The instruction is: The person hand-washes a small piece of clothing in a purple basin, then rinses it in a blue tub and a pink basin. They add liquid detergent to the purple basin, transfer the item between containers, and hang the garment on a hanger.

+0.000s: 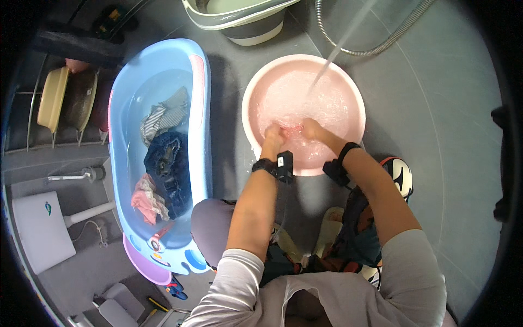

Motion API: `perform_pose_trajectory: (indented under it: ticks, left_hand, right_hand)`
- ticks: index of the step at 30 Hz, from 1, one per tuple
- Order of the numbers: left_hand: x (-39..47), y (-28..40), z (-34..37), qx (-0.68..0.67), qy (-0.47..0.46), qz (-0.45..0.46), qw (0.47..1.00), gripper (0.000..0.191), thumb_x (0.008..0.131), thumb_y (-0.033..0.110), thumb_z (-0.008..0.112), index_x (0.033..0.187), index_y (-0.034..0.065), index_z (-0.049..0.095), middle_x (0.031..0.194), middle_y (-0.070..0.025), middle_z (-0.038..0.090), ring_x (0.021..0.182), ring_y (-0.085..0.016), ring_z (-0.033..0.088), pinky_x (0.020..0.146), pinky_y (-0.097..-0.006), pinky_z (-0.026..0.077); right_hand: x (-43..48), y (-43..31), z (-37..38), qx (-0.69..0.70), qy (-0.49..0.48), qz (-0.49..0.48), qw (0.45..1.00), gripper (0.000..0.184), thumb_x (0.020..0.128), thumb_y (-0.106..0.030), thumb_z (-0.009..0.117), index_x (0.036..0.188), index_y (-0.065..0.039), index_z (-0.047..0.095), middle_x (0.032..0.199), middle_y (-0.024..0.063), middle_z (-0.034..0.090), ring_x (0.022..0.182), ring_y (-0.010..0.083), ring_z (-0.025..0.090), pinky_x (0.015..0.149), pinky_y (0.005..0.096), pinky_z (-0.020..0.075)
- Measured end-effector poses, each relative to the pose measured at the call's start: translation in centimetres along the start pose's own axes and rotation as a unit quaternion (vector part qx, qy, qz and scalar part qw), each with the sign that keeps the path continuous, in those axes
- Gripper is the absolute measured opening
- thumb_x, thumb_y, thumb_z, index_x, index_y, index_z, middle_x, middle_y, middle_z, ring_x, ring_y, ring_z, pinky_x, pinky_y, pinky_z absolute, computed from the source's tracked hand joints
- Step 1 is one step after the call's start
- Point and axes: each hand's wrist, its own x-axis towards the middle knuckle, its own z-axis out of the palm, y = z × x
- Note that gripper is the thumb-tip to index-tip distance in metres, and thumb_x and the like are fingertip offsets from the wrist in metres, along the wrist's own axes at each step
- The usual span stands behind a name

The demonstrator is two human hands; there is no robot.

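A stream of water falls into a round pink plastic basin [358, 110] on the floor in front of me. My left hand [276, 134] and my right hand [312, 128] are low in the basin, a short way apart. Stretched between them is a small reddish-pink item [292, 130], wet and blurred, gripped at both ends; its kind cannot be told. The water around both hands is rippled and foamy, and it partly hides the fingers. A black band with a small box sits on each of my wrists.
Left of the basin stands a blue baby bathtub [200, 159] with water, dark denim [175, 175], a striped cloth [163, 116] and a pink garment [148, 200]. A collapsible bucket [253, 28] and a metal shower hose [369, 53] lie beyond. A purple basin [145, 265] is by the tub.
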Motion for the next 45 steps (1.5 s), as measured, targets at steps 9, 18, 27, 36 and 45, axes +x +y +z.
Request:
perform_pose_trajectory:
  ticks: [9, 18, 27, 36, 45]
  left_hand:
    - [-2.5, 9.4, -8.1, -0.539, -0.035, -0.076, 0.838, 0.042, 0.085, 0.026, 0.053, 0.112, -0.0053, 0.043, 0.108, -0.0192, 0.052, 0.095, -0.030, 0.055, 0.080, -0.0403, 0.048]
    - [-3.0, 9.5, -7.8, -0.532, -0.082, -0.118, 0.834, 0.032, 0.081, 0.015, 0.058, 0.107, -0.0030, 0.050, 0.105, -0.0148, 0.055, 0.096, -0.024, 0.055, 0.084, -0.0381, 0.046]
    - [-1.6, 7.2, -5.8, -0.410, -0.259, -0.202, 0.851, 0.029, 0.079, 0.014, 0.061, 0.100, -0.0041, 0.054, 0.092, -0.0122, 0.061, 0.080, -0.020, 0.060, 0.074, -0.0312, 0.049]
    - [2.2, 1.4, 0.8, 0.339, -0.014, -0.001, 0.941, 0.044, 0.069, 0.036, 0.062, 0.079, -0.0065, 0.062, 0.082, -0.0257, 0.060, 0.074, -0.034, 0.061, 0.064, -0.0355, 0.048]
    - [-0.6, 4.5, -1.4, 0.019, 0.189, -0.122, 0.974, 0.027, 0.072, 0.017, 0.049, 0.085, -0.0033, 0.061, 0.089, -0.0211, 0.061, 0.082, -0.035, 0.059, 0.070, -0.0384, 0.046]
  right_hand:
    - [-3.3, 2.9, -11.6, 0.725, 0.016, 0.077, 0.684, 0.025, 0.079, -0.014, 0.059, 0.097, 0.002, 0.055, 0.087, 0.0099, 0.059, 0.073, 0.0175, 0.058, 0.067, 0.0262, 0.0474]
    - [-3.8, 2.6, -11.7, 0.399, -0.031, 0.156, 0.903, 0.026, 0.077, -0.025, 0.059, 0.080, 0.001, 0.059, 0.071, 0.0088, 0.058, 0.065, 0.0164, 0.056, 0.058, 0.0277, 0.0458]
    - [-2.2, -0.5, -17.2, 0.524, -0.308, 0.242, 0.756, 0.020, 0.070, -0.024, 0.070, 0.076, -0.011, 0.057, 0.072, -0.0020, 0.053, 0.064, 0.0121, 0.053, 0.051, 0.0258, 0.0414]
    - [-1.4, 0.3, -1.5, 0.141, 0.139, 0.227, 0.954, 0.046, 0.063, -0.035, 0.071, 0.086, 0.004, 0.060, 0.085, 0.0207, 0.060, 0.080, 0.0336, 0.059, 0.071, 0.0384, 0.0464]
    - [-3.0, 3.6, -1.0, 0.725, 0.010, 0.214, 0.655, 0.044, 0.069, -0.037, 0.067, 0.085, 0.003, 0.061, 0.070, 0.0068, 0.058, 0.062, 0.0166, 0.054, 0.052, 0.0283, 0.0419]
